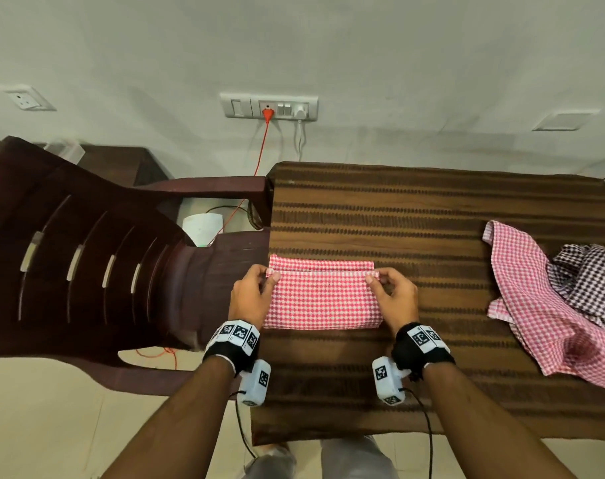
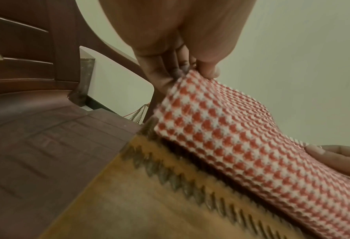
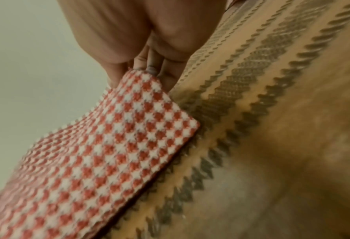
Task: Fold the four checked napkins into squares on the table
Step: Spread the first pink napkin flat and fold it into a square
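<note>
1. No readable text; only black-and-white marker squares on the wrist bands (image 1: 238, 335).
2. Red checked napkin (image 1: 322, 299) lies near the left edge of the striped table (image 1: 432, 216), long axis left-right, top layer folded up short of the far hem.
3. Left hand (image 1: 251, 293) pinches the top layer's far left corner; right hand (image 1: 396, 295) pinches its far right corner.
4. Unfolded pink and dark checked napkins (image 1: 550, 299) piled at the table's right.
5. Maroon plastic chair (image 1: 86, 257) to the left.

Count, placed from the table (image 1: 415, 219). Napkins on it: three visible.
- One red-checked napkin (image 1: 322, 295), near left edge, folded.
- One pink-checked napkin (image 1: 536, 305), right end.
- One dark-checked napkin (image 1: 591, 278), right end, atop the pink one.

Hands (image 1: 251, 297) over it: two. Chairs (image 1: 86, 264) left of it: one.
</note>
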A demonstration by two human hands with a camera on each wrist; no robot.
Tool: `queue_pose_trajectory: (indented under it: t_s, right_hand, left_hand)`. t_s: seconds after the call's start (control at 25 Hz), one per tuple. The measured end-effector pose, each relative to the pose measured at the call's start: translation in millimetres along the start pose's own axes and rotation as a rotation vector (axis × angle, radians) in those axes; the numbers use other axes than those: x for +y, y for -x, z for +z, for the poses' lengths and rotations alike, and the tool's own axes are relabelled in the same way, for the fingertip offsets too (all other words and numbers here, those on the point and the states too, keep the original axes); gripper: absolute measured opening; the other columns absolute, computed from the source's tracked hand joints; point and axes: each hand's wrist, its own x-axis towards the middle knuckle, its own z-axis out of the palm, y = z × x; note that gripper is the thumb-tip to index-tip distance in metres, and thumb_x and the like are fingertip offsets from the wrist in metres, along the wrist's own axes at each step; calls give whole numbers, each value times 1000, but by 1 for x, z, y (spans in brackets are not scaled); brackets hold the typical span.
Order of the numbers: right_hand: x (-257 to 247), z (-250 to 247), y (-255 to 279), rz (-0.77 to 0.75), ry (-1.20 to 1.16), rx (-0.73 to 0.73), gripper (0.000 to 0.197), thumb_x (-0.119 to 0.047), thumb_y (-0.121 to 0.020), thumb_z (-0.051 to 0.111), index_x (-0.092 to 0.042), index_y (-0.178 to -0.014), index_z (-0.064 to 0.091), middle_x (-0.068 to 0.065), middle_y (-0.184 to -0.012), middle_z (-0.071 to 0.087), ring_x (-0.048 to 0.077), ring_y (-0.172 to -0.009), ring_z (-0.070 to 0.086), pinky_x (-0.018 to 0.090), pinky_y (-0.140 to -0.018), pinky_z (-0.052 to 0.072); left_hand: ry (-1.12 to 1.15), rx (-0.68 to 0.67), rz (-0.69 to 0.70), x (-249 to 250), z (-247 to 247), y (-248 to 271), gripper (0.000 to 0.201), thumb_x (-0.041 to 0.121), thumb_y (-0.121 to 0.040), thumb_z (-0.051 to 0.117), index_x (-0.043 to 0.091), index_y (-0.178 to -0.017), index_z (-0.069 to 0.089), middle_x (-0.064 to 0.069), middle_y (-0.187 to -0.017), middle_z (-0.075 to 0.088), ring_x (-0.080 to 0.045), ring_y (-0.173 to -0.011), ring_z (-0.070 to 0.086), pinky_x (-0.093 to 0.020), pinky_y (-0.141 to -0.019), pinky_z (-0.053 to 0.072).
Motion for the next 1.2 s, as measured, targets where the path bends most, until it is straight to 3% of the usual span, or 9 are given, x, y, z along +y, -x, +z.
queue_pose_trajectory:
  t_s: [0.16,0.36,0.56,0.72,0.84,1.04,1.2]
  right_hand:
    - [7,9,-26,64,5,-30,19,-18,-91,72,-10,-109,72,-2,-97,71,6,-90,65,24,-80,52]
    - [14,11,-36,96,62,58,13,-16,-91,71,-8,-102,72,3,-93,72,19,-88,67,34,-82,55]
    - [18,16,-40,116,138,90,10,-21,-91,72,-12,-97,72,0,-86,70,18,-82,67,37,-78,58]
    - [23,20,-43,119,188,104,9,-23,-90,73,-15,-94,72,-2,-81,70,16,-76,66,39,-75,59]
    - [21,19,-43,125,205,114,12,-24,-91,72,-15,-98,72,-3,-82,70,16,-76,66,42,-77,60]
    - [12,4,-21,203,149,34,43,-23,-86,77,-19,-125,59,-4,-91,68,15,-78,67,41,-80,58]
    - [22,-13,10,222,133,-53,62,-21,-77,86,-23,-129,53,-6,-96,66,12,-72,68,38,-73,60]
  left_hand:
    - [-26,-16,-54,5,7,-21,25,44,-98,56,20,-104,61,0,-92,73,-20,-83,68,-40,-79,57]
    - [-49,7,-8,13,12,-36,13,33,-100,55,22,-100,63,3,-93,71,-14,-82,65,-35,-75,55]
    - [-150,36,3,18,15,-46,17,33,-99,56,18,-104,65,0,-103,68,-19,-89,64,-35,-79,55]
    - [-165,20,-19,16,16,-49,18,38,-97,59,21,-100,63,2,-98,66,-18,-85,64,-37,-77,56]
    - [-67,17,-82,19,13,-48,24,42,-94,64,23,-107,59,8,-91,64,-11,-82,63,-34,-76,54]
    - [90,7,-126,4,-3,-19,44,33,-84,78,23,-119,54,9,-95,64,-10,-77,66,-28,-73,53]
    - [187,-61,-149,-18,-6,11,47,23,-76,86,24,-113,56,4,-91,67,-14,-74,68,-32,-72,58]
